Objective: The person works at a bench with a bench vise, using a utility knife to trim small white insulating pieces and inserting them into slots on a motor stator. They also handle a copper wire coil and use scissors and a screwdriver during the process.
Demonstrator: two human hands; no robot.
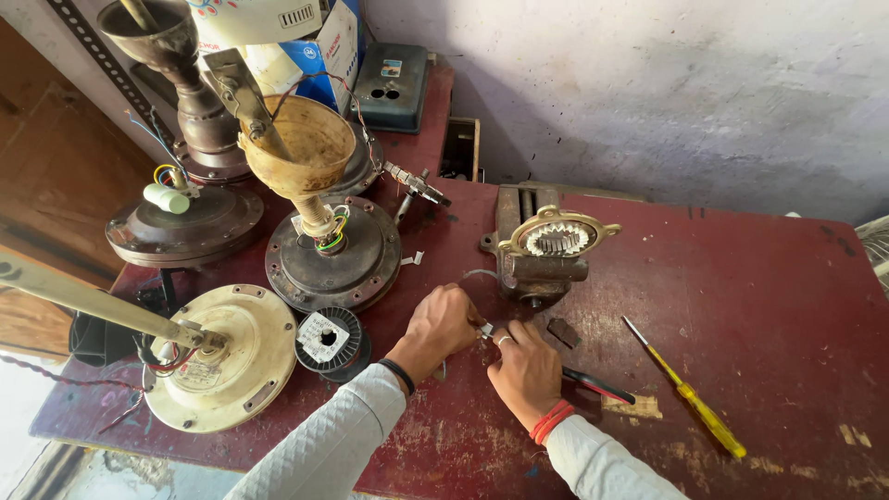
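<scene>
A small pale piece (485,330), too small to be identified, is pinched between the left hand (443,324) and the right hand (526,368) just above the dark red table (769,306). The fingers of both hands are closed together on it, apparently so that it can be steadied from both sides; a thin wire (474,274) is seen curving up from it. Red-handled pliers (597,384) are lying partly under the right hand. A small bench vise (540,268), clamped on a toothed motor stator in a brass-coloured ring (558,237), is placed just beyond the hands. A yellow-handled screwdriver (690,393) is set to the right. The left side is crowded by a spool of winding wire (328,339) and three ceiling fan motors (333,252).
</scene>
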